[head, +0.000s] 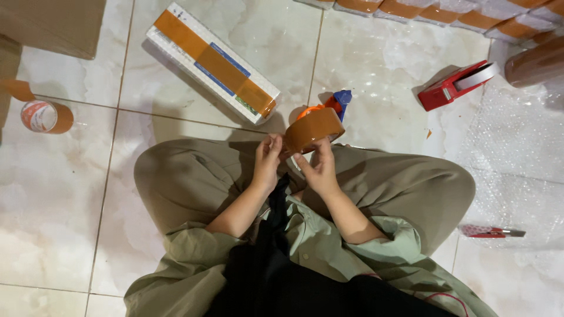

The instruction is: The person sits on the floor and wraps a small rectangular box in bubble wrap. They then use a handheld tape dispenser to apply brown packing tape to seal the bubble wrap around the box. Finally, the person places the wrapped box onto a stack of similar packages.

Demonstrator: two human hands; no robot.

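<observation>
I sit cross-legged on a tiled floor. A roll of brown packing tape (313,128) sits in an orange and blue tape dispenser (337,102) held above my knees. My right hand (319,167) grips the roll from below and the side. My left hand (267,159) is at the roll's left edge, fingertips pinched at the tape. Both forearms rise from green sleeves.
A long white box (211,61) sealed with brown tape lies ahead on the floor. A red tape dispenser (455,86) lies to the right, a spare tape roll (46,116) to the left. Bubble wrap (517,147) and a red utility knife (490,232) lie right. Taped parcels (446,12) line the top edge.
</observation>
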